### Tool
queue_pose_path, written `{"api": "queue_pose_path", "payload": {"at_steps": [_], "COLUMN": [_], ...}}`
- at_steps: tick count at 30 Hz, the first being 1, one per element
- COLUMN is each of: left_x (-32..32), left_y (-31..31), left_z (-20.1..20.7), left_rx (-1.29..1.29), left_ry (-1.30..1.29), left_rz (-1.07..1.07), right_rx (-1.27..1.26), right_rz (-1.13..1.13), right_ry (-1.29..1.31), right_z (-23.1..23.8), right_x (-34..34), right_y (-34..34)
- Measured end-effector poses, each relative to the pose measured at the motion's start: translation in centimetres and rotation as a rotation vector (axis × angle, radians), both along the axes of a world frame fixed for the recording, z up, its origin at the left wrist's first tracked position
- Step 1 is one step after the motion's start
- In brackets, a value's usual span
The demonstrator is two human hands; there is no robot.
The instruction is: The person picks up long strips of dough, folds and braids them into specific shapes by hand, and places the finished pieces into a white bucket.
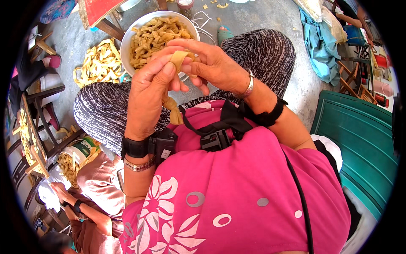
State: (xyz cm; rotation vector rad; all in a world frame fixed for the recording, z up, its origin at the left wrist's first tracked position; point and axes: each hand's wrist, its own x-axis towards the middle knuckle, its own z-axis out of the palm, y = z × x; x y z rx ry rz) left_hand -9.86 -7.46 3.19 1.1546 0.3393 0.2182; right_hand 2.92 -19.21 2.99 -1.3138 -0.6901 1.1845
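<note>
both hands pinching a pale dough strip [178, 59] above the lap

left hand [148, 95] and right hand [211, 63] are gripping the strip just over the near rim of a full white bowl [127, 40], with bare concrete floor [253, 19] lying open beyond

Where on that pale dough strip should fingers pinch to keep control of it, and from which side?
Probably the upper end of the dough strip, pinched across its flat faces from left and right, as the left hand and right hand do. It is thin, limp and hangs down, so the twisted lower part would likely swing.
</note>
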Motion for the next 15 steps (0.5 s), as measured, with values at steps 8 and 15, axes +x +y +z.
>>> {"api": "queue_pose_path", "payload": {"at_steps": [8, 15], "left_x": [-0.3, -0.5], "left_y": [0.3, 0.4], "left_z": [-0.7, -1.2], "left_rx": [-0.201, -0.281], "left_ry": [-0.035, -0.033], "left_rz": [-0.174, -0.145], "right_rx": [-0.026, -0.035], "right_rz": [0.105, 0.093], "right_ry": [0.111, 0.130], "right_z": [-2.0, -1.5], "right_x": [0.5, 0.1], "right_y": [-0.7, -0.6]}}
